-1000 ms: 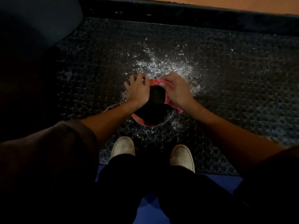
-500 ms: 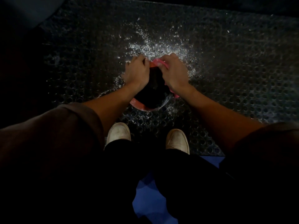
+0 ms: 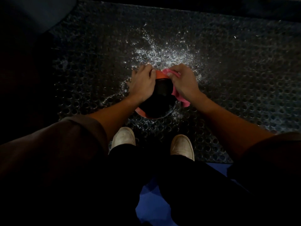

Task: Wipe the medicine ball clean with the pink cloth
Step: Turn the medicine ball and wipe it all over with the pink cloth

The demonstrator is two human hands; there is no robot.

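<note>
The medicine ball [image 3: 158,98], black with orange-red sections, sits on a dark perforated rubber floor mat [image 3: 236,95] in front of my feet. My left hand [image 3: 142,83] lies on the ball's left side with its fingers curved over the top edge. My right hand [image 3: 183,80] presses the pink cloth [image 3: 176,94] against the ball's right side; the cloth bunches under my fingers at the top and hangs out below my wrist. Much of the ball is hidden under both hands.
White powder or droplets [image 3: 162,53] are scattered over the mat beyond the ball. My two pale shoes [image 3: 124,137] [image 3: 182,146] stand just behind the ball. A blue floor surface [image 3: 151,201] shows between my legs. A dark raised edge runs along the top.
My right hand and the cloth slid a little toward the ball's far top side. My left hand stayed on the left side. The camera view shifted slightly.
</note>
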